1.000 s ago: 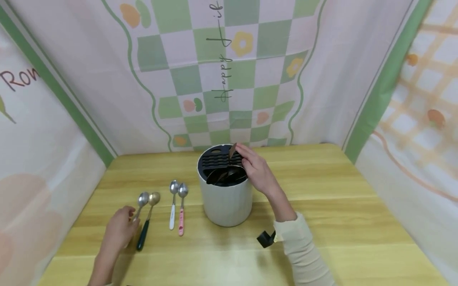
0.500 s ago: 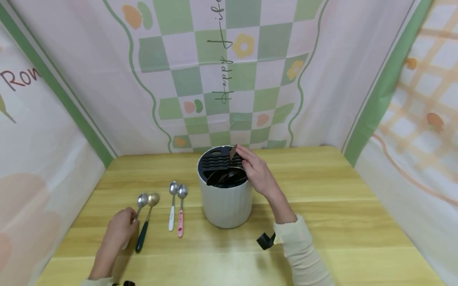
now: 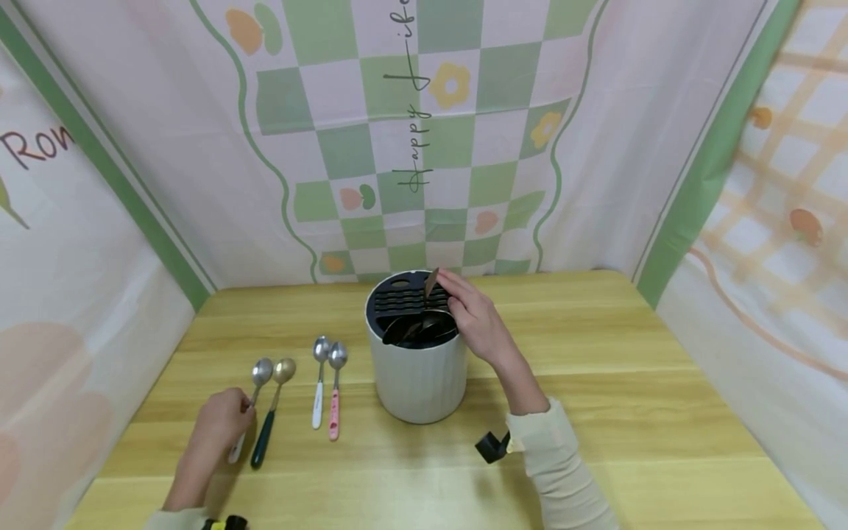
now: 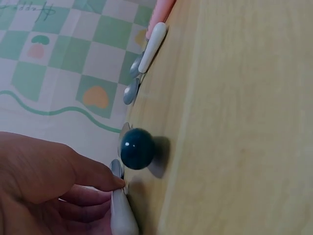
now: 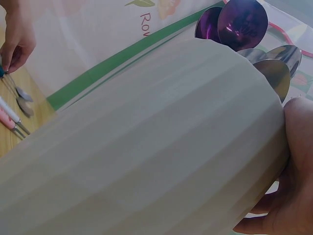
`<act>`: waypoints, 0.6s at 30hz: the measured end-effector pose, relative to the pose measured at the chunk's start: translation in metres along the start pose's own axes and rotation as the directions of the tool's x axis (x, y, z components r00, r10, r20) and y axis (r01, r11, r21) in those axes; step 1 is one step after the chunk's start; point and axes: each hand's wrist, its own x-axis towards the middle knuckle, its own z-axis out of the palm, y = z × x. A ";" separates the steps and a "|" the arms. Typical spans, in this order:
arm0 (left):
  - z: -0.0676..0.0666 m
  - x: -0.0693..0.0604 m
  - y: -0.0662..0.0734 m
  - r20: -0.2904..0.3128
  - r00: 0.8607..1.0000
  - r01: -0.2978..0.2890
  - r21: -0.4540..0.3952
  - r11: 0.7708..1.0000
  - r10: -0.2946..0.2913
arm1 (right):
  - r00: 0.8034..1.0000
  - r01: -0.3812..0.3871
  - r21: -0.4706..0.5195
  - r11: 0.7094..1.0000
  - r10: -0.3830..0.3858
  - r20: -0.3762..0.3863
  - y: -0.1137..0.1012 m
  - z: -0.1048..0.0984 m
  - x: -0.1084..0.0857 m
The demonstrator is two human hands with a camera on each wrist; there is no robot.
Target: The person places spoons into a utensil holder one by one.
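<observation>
Since a second ago the left hand [image 3: 221, 419] has drawn its fingers in on the leftmost spoon [image 3: 261, 372], whose white handle now shows beneath it; that spoon lies at the left of the wooden table [image 3: 662, 442], its bowl silvery, just beside the green-handled spoon [image 3: 266, 430] with its dull golden bowl; further right, a white spoon [image 3: 318, 401] and a pink spoon [image 3: 334, 412] lie side by side; the ribbed white holder [image 3: 420, 386] stands upright beyond them, with a slotted black insert [image 3: 417, 278] on top, and purple bowls [image 5: 243, 24], a silvery bowl [image 5: 291, 55] and a golden bowl [image 5: 274, 77] jutting above its rim; the left thumb and fingers pinch the spoon near its neck; the right hand [image 3: 478, 318] rests against the holder's right side, fingers extended.
</observation>
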 end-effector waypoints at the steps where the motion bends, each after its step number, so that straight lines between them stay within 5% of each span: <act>1: 0.000 0.001 0.000 0.002 1.000 0.000 -0.004 1.000 0.000 | 1.000 -0.001 -0.001 1.000 0.001 0.001 0.000 0.000 0.000; 18: -0.002 0.001 -0.005 -0.055 0.997 -0.052 -0.056 0.997 0.049 | 1.000 -0.010 -0.001 1.000 0.010 0.014 0.000 0.000 0.001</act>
